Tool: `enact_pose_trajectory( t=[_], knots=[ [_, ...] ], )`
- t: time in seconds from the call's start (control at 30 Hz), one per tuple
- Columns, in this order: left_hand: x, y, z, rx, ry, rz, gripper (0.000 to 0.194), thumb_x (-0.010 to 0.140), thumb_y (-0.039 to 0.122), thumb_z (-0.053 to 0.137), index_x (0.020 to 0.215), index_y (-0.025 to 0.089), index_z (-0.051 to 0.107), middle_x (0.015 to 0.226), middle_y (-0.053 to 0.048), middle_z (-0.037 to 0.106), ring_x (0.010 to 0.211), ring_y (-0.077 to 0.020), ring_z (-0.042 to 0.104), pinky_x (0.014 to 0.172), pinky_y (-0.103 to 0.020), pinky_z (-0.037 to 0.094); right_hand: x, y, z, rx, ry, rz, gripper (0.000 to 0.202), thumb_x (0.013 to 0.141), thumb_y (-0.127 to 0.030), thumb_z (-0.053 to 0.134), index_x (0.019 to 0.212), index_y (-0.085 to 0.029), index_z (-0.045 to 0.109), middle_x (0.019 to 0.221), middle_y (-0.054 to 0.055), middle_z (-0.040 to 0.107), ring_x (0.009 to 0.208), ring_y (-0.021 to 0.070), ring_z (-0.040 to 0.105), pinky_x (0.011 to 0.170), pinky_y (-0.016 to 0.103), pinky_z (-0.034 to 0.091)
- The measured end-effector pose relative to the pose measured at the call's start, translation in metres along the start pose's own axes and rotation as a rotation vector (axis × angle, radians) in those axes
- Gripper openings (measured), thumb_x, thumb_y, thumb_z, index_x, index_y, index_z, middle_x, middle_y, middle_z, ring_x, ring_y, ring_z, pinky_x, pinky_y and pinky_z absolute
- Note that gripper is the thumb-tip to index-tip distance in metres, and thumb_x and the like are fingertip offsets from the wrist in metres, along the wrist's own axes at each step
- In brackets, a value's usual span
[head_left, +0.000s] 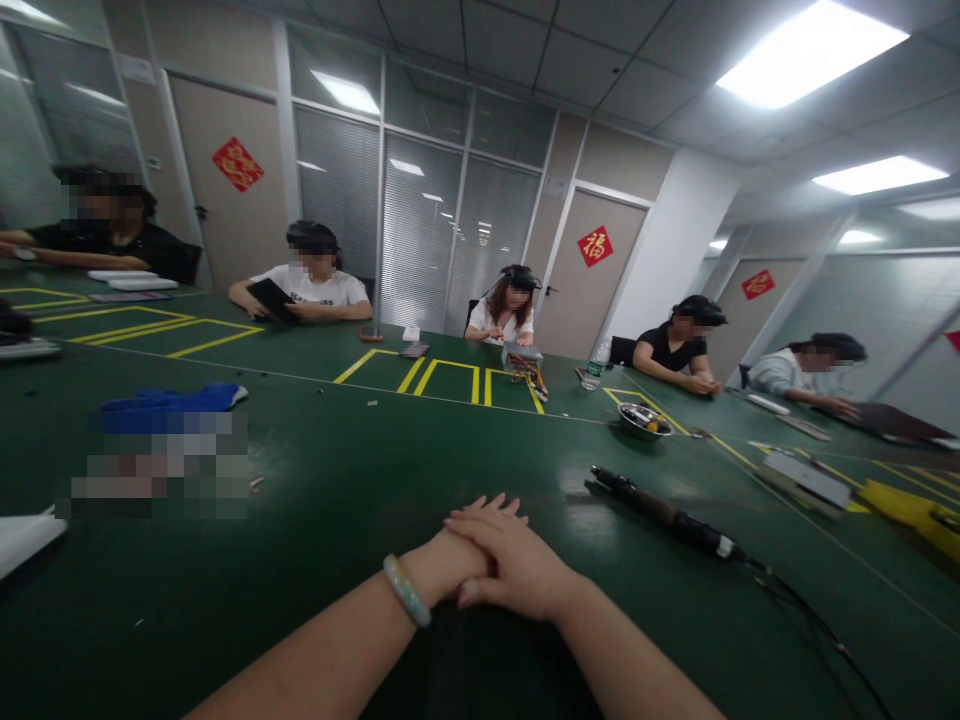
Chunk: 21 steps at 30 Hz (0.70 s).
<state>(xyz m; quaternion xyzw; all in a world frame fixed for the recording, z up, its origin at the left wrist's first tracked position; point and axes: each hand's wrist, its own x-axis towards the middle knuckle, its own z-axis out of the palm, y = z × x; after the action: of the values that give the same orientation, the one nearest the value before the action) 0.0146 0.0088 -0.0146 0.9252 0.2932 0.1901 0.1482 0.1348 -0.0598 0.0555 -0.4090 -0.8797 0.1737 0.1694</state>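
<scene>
My right hand (525,570) lies over left hand (454,548) on table (337,560) — resting pose, I judge; fingers loosely open, gripping nothing. Corded power tool (660,511) lies nearby, to right — untouched.

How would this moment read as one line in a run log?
left hand: lower, fingers extended; right hand: laid across left; corded tool: lying at right, untouched; metal bowl: beyond tool, holding items; blue cloth item: at left

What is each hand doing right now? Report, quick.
Left hand: open, fingers extended, lying beneath the other; no object visible in it.
Right hand: open, resting on top of the left; no object visible in it.
</scene>
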Motion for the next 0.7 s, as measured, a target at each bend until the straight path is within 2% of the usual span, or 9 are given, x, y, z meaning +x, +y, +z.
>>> enact_pose_trajectory(
  t=[0.07,0.1,0.2,0.3,0.37,0.43,0.53,0.6,0.7],
  knots=[
    [-0.008,0.004,-0.015,-0.003,-0.085,0.139,0.067,0.083,0.050,0.054,0.144,0.034,0.032,0.151,0.005,0.032,0.139,-0.0278,0.025,0.116,-0.041,0.016,-0.007,0.020,-0.010,-0.090,0.092,0.119,0.068,0.081,-0.058,0.059,0.139,-0.028,0.041,0.143,0.005,0.043,0.132,0.0232,0.037,0.111,0.041,0.025],
    [-0.011,0.006,-0.022,-0.005,-0.105,0.166,0.063,0.089,0.053,0.045,0.146,0.032,0.029,0.152,0.002,0.028,0.141,-0.0267,0.022,0.116,-0.043,0.014,-0.012,0.032,-0.016,-0.148,0.170,0.205,0.061,0.085,-0.054,0.054,0.139,-0.027,0.042,0.143,0.005,0.043,0.132,0.0224,0.037,0.111,0.041,0.025],
    [-0.016,0.011,-0.036,-0.007,-0.150,0.160,0.064,0.093,0.061,0.031,0.147,0.028,0.025,0.155,-0.003,0.020,0.143,-0.0261,0.014,0.115,-0.046,0.012,-0.039,0.078,-0.037,-0.356,0.479,0.550,0.055,0.092,-0.050,0.039,0.138,-0.020,0.043,0.145,0.009,0.039,0.134,0.0231,0.034,0.111,0.041,0.025],
    [-0.015,0.011,-0.040,-0.019,-0.170,0.160,0.065,0.093,0.063,0.029,0.147,0.029,0.024,0.155,-0.002,0.017,0.143,-0.0252,0.012,0.115,-0.045,0.012,-0.091,0.127,-0.058,-0.590,0.773,0.945,0.063,0.091,-0.054,0.033,0.137,-0.013,0.043,0.147,0.016,0.033,0.137,0.0294,0.027,0.110,0.046,0.023],
    [-0.015,0.011,-0.039,-0.028,-0.177,0.162,0.064,0.093,0.064,0.029,0.148,0.030,0.023,0.156,-0.002,0.016,0.143,-0.0247,0.011,0.115,-0.045,0.012,-0.137,0.155,-0.069,-0.713,0.893,1.173,0.067,0.090,-0.057,0.030,0.138,-0.011,0.042,0.147,0.019,0.031,0.138,0.0328,0.023,0.110,0.048,0.021],
    [-0.015,0.011,-0.040,-0.034,-0.173,0.161,0.064,0.093,0.063,0.029,0.147,0.031,0.023,0.155,-0.001,0.016,0.143,-0.0245,0.012,0.115,-0.045,0.013,-0.183,0.177,-0.078,-0.724,0.907,1.364,0.070,0.090,-0.059,0.024,0.138,-0.013,0.044,0.145,0.019,0.035,0.136,0.0358,0.025,0.108,0.051,0.022],
    [-0.015,0.013,-0.043,-0.040,-0.172,0.156,0.063,0.093,0.063,0.031,0.147,0.031,0.024,0.155,-0.001,0.017,0.143,-0.0248,0.013,0.115,-0.045,0.013,-0.232,0.198,-0.087,-0.531,0.727,1.540,0.075,0.089,-0.062,0.012,0.130,-0.016,0.054,0.132,0.020,0.051,0.125,0.0389,0.042,0.101,0.052,0.030],
    [-0.016,0.014,-0.044,-0.044,-0.181,0.149,0.064,0.092,0.063,0.031,0.147,0.032,0.024,0.155,-0.001,0.017,0.143,-0.0251,0.013,0.115,-0.046,0.013,-0.245,0.205,-0.091,-0.431,0.613,1.554,0.075,0.089,-0.062,0.010,0.125,-0.018,0.058,0.124,0.019,0.057,0.118,0.0383,0.049,0.099,0.052,0.032],
    [-0.015,0.014,-0.044,-0.048,-0.178,0.151,0.063,0.092,0.063,0.031,0.147,0.033,0.023,0.155,0.000,0.016,0.143,-0.0248,0.012,0.115,-0.046,0.013,-0.243,0.209,-0.096,-0.380,0.589,1.489,0.070,0.089,-0.061,0.015,0.126,-0.021,0.058,0.125,0.016,0.058,0.119,0.0350,0.050,0.103,0.051,0.027]
  ],
)
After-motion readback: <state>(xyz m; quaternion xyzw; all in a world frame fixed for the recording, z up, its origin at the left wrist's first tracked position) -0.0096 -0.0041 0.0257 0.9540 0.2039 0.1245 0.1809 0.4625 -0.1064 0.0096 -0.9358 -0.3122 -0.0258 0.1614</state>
